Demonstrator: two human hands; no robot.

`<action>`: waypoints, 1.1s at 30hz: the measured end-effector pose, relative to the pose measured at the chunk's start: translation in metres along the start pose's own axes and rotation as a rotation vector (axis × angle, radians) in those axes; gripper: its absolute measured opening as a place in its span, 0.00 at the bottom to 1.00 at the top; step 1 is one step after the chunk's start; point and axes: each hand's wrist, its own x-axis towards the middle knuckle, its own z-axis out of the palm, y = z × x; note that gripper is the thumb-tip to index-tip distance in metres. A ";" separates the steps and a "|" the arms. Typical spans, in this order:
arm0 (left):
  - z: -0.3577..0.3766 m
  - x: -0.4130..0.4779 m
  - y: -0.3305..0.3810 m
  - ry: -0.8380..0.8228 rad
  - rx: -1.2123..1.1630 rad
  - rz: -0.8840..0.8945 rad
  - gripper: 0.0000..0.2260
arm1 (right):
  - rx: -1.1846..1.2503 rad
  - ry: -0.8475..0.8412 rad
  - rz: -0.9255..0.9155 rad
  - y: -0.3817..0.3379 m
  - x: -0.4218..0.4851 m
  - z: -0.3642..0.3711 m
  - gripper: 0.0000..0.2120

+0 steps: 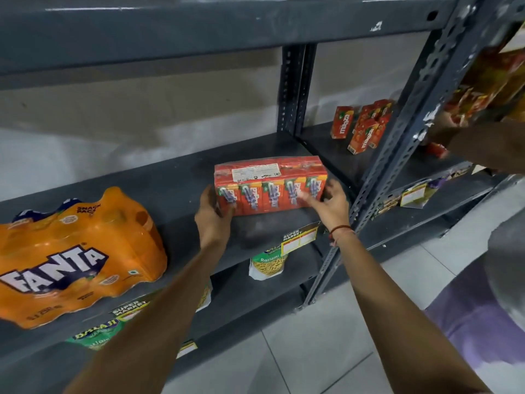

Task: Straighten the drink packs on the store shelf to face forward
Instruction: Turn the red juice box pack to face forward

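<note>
A shrink-wrapped red multipack of juice cartons [270, 184] stands on the grey shelf [176, 177], right of centre, its carton fronts towards me. My left hand [211, 220] grips its lower left corner. My right hand [331, 204] rests on its right end, fingers spread over the front. An orange Fanta pack [74, 257] lies at the shelf's left, label towards me.
Several loose red Maaza cartons [363, 129] stand on the neighbouring shelf to the right, beyond a grey upright post [397, 143]. Another person's arm [488, 143] reaches in at far right holding packs. Snack bags [268, 264] sit on the shelf below. Price tags hang on the front edge.
</note>
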 end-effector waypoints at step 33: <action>-0.037 0.034 -0.009 -0.521 -0.004 -0.040 0.24 | 0.003 0.170 -0.327 -0.027 -0.132 0.102 0.13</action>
